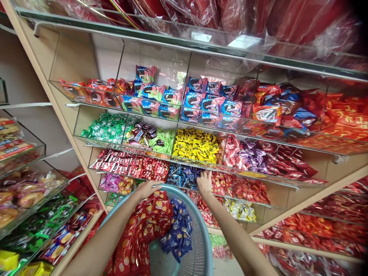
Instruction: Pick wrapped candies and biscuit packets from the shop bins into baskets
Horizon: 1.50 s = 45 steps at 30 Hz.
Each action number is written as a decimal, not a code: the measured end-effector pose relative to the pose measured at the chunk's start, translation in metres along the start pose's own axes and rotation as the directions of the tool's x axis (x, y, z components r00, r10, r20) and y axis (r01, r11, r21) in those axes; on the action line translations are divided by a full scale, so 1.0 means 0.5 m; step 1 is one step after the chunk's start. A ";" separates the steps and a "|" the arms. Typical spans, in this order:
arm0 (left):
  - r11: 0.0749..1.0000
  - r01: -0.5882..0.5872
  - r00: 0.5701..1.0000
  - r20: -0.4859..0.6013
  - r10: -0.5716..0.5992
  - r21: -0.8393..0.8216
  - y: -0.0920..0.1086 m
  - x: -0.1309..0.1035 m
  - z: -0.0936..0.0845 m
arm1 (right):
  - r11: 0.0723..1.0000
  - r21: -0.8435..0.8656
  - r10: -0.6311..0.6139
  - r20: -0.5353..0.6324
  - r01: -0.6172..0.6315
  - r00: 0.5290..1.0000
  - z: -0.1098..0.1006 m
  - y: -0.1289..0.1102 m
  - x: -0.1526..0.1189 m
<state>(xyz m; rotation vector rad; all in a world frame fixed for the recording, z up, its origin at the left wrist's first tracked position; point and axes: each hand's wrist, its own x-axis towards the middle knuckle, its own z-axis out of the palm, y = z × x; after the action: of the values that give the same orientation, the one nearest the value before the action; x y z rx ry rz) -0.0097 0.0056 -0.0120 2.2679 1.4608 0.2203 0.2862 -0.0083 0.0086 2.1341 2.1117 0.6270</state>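
Observation:
A blue-green plastic basket (205, 230) is in front of me below the shelves. Inside it lie many red packets (138, 230) and a smaller heap of dark blue wrapped candies (178, 230). My left hand (147, 189) is closed over the basket's far rim. Reaching up to the shelf bin, my right hand (204, 183) is at the right end of the blue wrapped candies (184, 175), beside red packets (222, 183). Its fingers are bent, and their tips are partly hidden, so what they hold cannot be made out.
Tiered clear bins hold yellow candies (197, 145), green candies (106, 128), and blue-and-pink cookie packs (211, 99). A glass shelf (184, 36) with red wrapped goods runs overhead. More snack bins (31, 214) stand at left, and red packets (324, 230) fill shelves at right.

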 end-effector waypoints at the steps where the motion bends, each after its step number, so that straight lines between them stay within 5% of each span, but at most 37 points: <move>1: 1.000 0.002 1.000 0.000 -0.002 0.000 0.000 0.000 0.000 | 1.000 0.007 0.007 0.001 -0.007 1.000 0.000 0.000 -0.001; 6: 1.000 -0.012 1.000 0.009 0.012 -0.013 0.006 -0.004 -0.006 | 0.998 0.045 0.043 -0.025 -0.042 0.999 -0.022 0.007 -0.015; 14: 0.999 0.018 0.999 0.051 -0.016 -0.030 0.024 -0.015 -0.019 | 0.973 0.216 -0.050 -0.151 0.082 0.987 -0.131 0.030 -0.070; 19: 1.000 0.009 0.999 0.039 -0.009 -0.016 0.022 -0.013 -0.016 | 0.769 0.597 -0.198 -0.117 0.228 0.973 -0.161 0.022 -0.088; 23: 1.000 0.004 0.999 0.035 -0.004 -0.020 0.021 -0.012 -0.015 | 0.554 0.809 -0.373 0.032 0.196 0.927 -0.146 0.011 -0.089; 29: 1.000 -0.013 0.999 0.037 0.014 -0.021 0.021 -0.012 -0.015 | 0.526 0.838 -0.522 0.180 0.148 0.834 -0.107 0.032 -0.101; 37: 1.000 -0.010 0.999 0.031 0.011 -0.016 0.014 -0.008 -0.010 | 0.365 0.924 -0.667 0.176 0.112 0.724 -0.056 0.047 -0.090; 42: 0.999 -0.037 0.999 0.019 0.037 -0.027 0.013 -0.007 -0.009 | 0.360 0.932 -0.638 0.217 0.037 0.739 -0.027 0.034 -0.082; 45: 1.000 -0.023 0.999 0.026 0.023 -0.017 0.016 -0.009 -0.012 | 0.397 0.915 -0.584 0.186 0.078 0.791 -0.024 0.020 -0.083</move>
<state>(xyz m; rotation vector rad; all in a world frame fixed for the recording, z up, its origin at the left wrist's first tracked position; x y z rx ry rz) -0.0072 0.0006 -0.0029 2.2670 1.4149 0.2082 0.2927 -0.0517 0.0133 1.6306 2.6658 -1.2438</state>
